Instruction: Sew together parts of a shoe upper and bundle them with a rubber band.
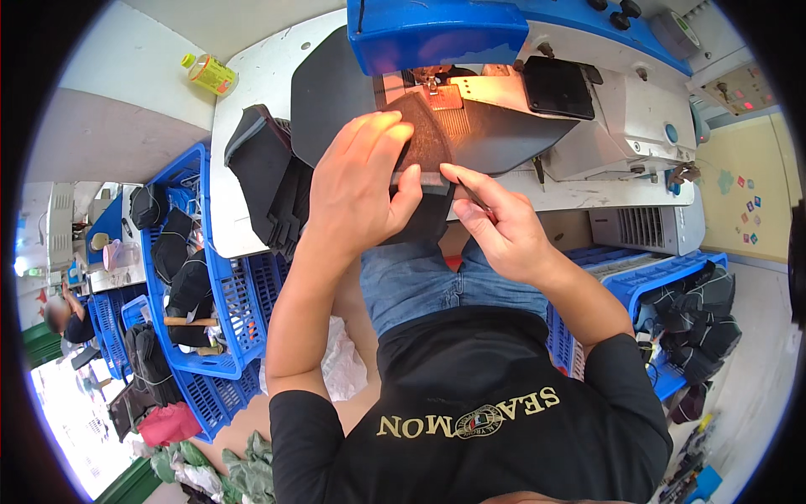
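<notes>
- Your dark cloth (pixel 430 139) lies between your hands.
- Your left hand (pixel 361 172) rests on it; gripping, I cannot tell.
- Your right hand (pixel 495 217) pinches a slim tool (pixel 475 195) beside it.
- Beyond both hands: sewing machine (pixel 437 38).

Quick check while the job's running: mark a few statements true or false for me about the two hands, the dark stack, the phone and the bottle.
1. The left hand is on a dark fabric piece. True.
2. The right hand is empty. False: it holds a thin dark tool between its fingers.
3. The dark stack lies to the left of the left hand. True.
4. The black phone lies to the left of both hands. False: it lies off to the right, beyond the right hand.
5. The bottle is red. False: it is yellow-green.
</notes>
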Available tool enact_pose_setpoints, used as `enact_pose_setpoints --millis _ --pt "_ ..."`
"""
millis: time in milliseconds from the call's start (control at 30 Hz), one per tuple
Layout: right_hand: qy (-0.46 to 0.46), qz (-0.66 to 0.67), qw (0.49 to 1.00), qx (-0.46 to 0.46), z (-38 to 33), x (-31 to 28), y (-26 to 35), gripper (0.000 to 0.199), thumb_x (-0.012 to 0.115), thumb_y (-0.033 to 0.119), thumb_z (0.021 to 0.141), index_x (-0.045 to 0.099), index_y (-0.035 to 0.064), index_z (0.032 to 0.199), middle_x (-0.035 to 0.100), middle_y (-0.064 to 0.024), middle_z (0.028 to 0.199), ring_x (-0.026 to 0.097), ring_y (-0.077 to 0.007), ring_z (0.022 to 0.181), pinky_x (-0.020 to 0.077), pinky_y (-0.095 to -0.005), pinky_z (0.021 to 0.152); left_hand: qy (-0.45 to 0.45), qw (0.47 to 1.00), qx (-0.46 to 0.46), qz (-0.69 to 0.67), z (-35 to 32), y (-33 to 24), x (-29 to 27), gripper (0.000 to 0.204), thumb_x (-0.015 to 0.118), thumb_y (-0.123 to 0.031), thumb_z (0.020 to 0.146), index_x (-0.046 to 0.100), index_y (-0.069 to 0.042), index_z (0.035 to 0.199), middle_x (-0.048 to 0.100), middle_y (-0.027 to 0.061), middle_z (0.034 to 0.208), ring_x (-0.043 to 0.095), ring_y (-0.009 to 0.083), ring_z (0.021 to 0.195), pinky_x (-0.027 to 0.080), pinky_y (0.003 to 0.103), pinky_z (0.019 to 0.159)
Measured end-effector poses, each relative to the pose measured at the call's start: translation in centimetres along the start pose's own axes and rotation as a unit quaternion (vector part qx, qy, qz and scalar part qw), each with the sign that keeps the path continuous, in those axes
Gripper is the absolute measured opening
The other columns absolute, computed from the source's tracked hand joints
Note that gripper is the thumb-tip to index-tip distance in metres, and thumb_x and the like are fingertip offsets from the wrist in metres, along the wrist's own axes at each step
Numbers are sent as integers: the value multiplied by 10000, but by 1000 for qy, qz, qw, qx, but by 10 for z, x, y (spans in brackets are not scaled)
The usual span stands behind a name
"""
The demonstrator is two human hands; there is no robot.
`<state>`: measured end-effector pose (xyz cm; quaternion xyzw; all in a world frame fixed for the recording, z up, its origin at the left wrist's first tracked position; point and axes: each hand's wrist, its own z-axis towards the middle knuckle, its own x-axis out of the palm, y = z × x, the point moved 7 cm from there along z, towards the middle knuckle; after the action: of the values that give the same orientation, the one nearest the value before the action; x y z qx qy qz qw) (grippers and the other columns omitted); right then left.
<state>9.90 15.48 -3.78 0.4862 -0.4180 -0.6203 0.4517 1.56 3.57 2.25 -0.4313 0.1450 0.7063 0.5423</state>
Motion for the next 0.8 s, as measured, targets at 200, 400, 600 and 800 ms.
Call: enact_pose_setpoints --millis 200,400,600,800 --pt "3 -15 999 42 6 -4 2 384 562 96 917 494 24 1288 656 -128 857 610 -154 689 487 -295 666 52 997 -22 54 16 5 10 319 615 -167 735 631 1 1006 600 146 1088 573 301 1025 507 375 834" --pt "-33 -32 998 33 6 -8 3 397 561 94 914 474 25 1295 637 -112 793 583 -159 607 467 -300 585 70 996 -20 54 27 9 18 332 591 -194 764 635 2 1029 603 146 1080 570 290 1035 511 375 829" --pt "-3 -110 994 -26 -2 -5 17 437 592 92 882 472 55 1301 662 -157 833 654 -288 657 498 -354 591 81 997 -7 10 25 12 13 329 583 -190 777 628 9 1035 598 169 1126 563 310 1060 485 381 883" --pt "37 -180 983 10 1 -2 24 473 610 40 860 483 65 1315 661 -188 863 664 -330 757 501 -328 671 141 990 -25 1 25 16 12 344 543 -162 820 606 19 1106 558 206 1235 504 350 1175 408 401 993"
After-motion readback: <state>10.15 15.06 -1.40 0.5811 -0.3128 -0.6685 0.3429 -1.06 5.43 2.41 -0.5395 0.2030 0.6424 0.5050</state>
